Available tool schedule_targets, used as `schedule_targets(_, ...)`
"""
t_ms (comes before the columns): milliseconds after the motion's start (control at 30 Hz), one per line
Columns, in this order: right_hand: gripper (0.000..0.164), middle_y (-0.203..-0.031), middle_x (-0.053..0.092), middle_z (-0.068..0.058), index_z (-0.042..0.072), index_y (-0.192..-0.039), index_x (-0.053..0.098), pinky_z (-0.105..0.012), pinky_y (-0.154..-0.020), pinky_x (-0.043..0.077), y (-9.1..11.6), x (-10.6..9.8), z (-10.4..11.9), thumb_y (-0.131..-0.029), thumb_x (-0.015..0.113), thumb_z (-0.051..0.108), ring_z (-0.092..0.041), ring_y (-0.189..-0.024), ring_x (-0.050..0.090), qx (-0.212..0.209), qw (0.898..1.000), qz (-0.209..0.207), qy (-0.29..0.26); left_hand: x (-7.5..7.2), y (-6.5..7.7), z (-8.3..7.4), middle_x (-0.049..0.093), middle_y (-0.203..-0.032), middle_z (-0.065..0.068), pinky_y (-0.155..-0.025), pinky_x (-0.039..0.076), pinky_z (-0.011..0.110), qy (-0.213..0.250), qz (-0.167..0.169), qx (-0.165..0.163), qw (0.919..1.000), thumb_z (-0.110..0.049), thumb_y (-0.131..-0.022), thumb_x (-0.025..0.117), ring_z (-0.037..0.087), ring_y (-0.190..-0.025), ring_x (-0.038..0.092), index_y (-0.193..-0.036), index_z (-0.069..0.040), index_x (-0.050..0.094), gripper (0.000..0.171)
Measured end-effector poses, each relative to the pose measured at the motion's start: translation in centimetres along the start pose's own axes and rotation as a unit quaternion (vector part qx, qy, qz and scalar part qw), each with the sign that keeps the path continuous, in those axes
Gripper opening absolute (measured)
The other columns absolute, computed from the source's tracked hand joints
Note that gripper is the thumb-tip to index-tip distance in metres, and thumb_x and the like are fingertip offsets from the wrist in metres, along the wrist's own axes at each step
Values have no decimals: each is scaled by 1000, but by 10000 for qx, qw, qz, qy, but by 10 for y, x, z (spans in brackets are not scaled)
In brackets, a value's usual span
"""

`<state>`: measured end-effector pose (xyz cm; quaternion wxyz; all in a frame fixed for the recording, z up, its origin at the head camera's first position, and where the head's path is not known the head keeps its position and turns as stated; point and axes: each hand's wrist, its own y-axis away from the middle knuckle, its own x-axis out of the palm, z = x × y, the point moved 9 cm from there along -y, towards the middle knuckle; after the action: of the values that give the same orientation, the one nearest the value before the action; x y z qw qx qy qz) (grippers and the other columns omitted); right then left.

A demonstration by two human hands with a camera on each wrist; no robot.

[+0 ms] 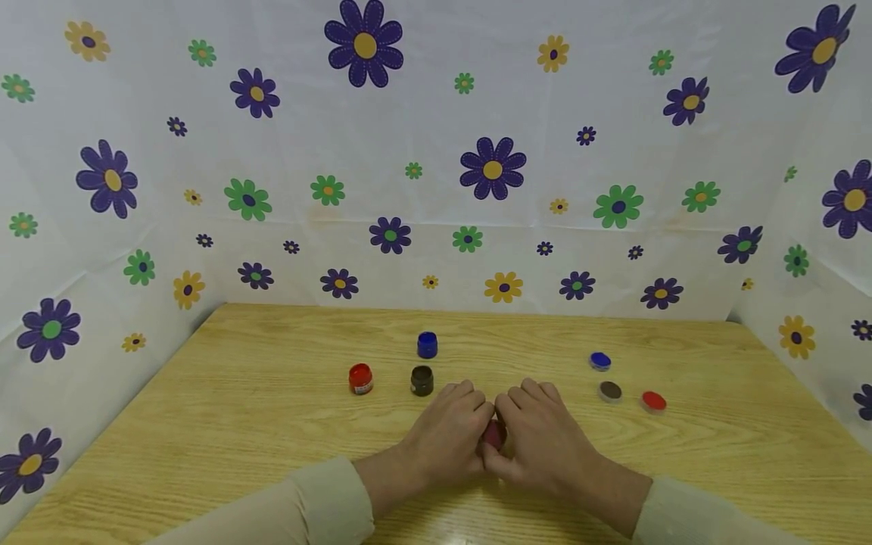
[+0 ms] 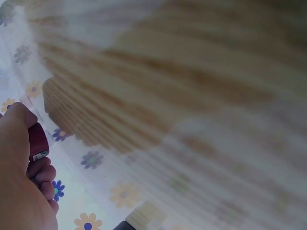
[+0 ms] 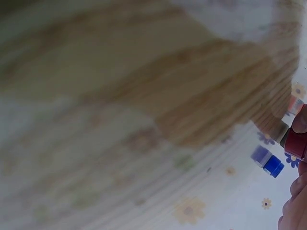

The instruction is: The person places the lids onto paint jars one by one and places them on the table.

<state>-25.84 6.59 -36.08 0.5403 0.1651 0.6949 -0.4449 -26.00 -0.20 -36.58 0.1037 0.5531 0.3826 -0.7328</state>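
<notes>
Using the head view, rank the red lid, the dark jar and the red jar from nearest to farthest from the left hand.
1. Dark jar: just beyond the left hand, slightly left.
2. Red jar: farther left.
3. Red lid: far right, past the right hand.

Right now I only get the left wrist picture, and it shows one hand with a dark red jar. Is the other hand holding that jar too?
Observer: Yep! In the head view, the right hand grips the dark red jar as well.
Operator: Cool! Are there more jars?
Observer: Three open ones: a red jar, a blue jar and a blackish jar.
Operator: Any lids lying about?
Observer: Yes, over on the right: a blue lid, a brown lid and a red lid.
</notes>
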Motion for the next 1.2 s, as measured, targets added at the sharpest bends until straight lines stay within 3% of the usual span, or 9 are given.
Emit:
schedule_targets(533, 31, -72, 39, 13, 24, -76, 48, -30, -75, 32, -1, 1, 0, -80, 66, 49, -9, -72, 34, 51, 10000, 70, -18, 1, 1, 2, 52, -73, -9, -69, 37, 23, -35, 31, -59, 10000, -36, -78, 75, 10, -73, 44, -76, -18, 60, 24)
schedule_targets(833, 26, -75, 41, 13, 23, -81, 51, -31, -78, 33, 0, 5, -1, -80, 65, 45, -10, -76, 36, 99, 9993, 346, -49, 1, 1, 2, 50, -71, -10, -68, 35, 22, 124, -64, -87, 9999, -33, -79, 74, 9, -72, 42, -73, -19, 57, 23)
schedule_targets(1200, 32, -71, 38, 14, 24, -73, 45, -29, -75, 32, 1, 1, 1, -78, 68, 46, -8, -71, 33, -96, 9999, -36, -48, 3, 1, 1, 52, -72, -8, -69, 37, 24, 38, 141, -75, 9999, -35, -80, 74, 11, -72, 44, -76, -17, 61, 22)
